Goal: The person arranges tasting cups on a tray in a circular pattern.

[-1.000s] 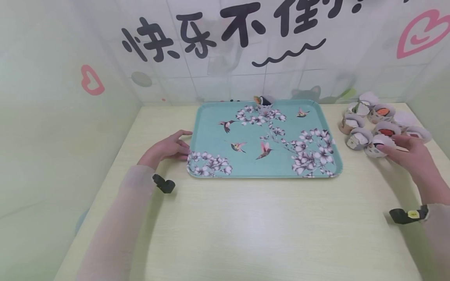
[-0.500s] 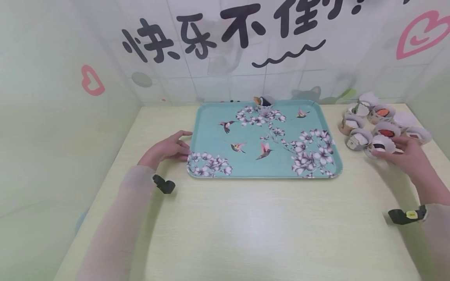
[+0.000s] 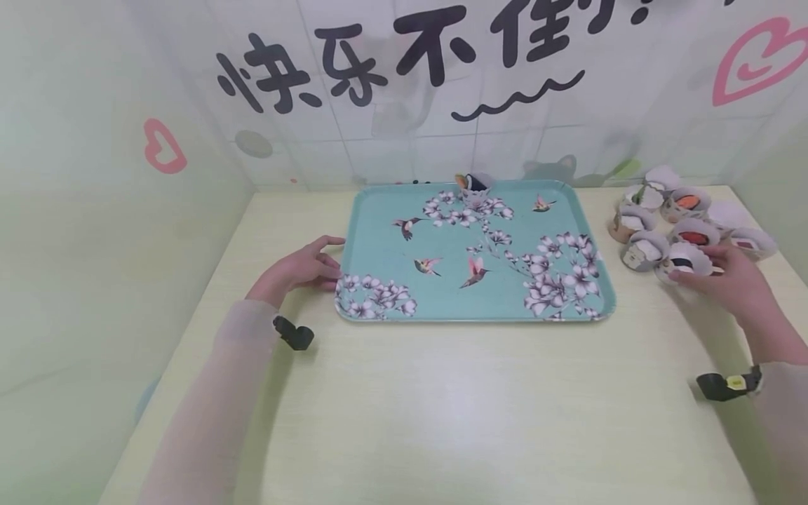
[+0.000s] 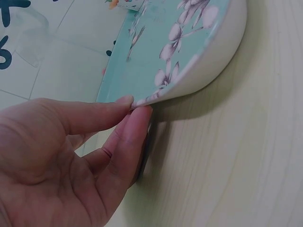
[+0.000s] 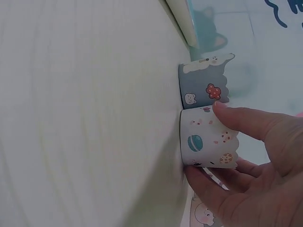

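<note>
My left hand [image 3: 301, 266] pinches the rim of a turquoise tray [image 3: 379, 245] printed with flowers and hummingbirds. In the left wrist view, the thumb lies on top of the rim [image 4: 156, 97] and the index finger beneath it. At the right, my right hand [image 3: 735, 284] holds a small white paper cup [image 5: 206, 137] around its sides, thumb on one side and fingers on the other. Inside that cup [image 3: 683, 263] sits a white piece with a dark band, like sushi. Its base is at the tabletop, right beside a grey-blue patterned cup [image 5: 203, 85].
Several more paper cups with sushi-like pieces, one with an orange top [image 3: 687, 202], crowd the table's back right. Another filled cup [image 3: 475, 188] stands at the tray's back edge. Behind is a wall [image 3: 404, 154] with black lettering; a side wall [image 3: 76, 210] rises at the left.
My right thumb has moved from over the cup's top to its near side, leaving the dark-banded piece in plainer view. The left hand and the tray have stayed in place.
</note>
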Demonstrator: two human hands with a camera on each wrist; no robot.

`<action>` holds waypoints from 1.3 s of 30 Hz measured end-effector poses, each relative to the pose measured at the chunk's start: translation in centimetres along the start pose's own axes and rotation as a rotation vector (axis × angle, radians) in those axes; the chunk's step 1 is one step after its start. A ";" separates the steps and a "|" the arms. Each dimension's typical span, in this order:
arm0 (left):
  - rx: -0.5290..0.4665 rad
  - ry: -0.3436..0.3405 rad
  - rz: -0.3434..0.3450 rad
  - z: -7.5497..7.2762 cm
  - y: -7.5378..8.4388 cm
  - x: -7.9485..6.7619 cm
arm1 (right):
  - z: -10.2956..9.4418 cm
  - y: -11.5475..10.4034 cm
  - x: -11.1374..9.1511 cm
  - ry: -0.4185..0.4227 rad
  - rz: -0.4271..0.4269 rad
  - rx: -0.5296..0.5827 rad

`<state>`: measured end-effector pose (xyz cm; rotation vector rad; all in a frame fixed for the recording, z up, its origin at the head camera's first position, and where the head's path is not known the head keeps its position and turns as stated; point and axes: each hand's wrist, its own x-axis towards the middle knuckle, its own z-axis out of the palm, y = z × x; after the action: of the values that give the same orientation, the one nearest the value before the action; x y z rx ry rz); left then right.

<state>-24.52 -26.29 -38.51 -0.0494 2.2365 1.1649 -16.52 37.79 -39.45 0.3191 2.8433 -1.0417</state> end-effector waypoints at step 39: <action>0.003 0.000 -0.002 0.1 0.1 -0.1 | -1.2 0.3 -0.4 0.136 -0.153 0.009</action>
<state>-24.40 -26.19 -38.41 -0.0499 2.2374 1.1605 -16.13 38.69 -38.64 0.1816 3.0266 -1.1000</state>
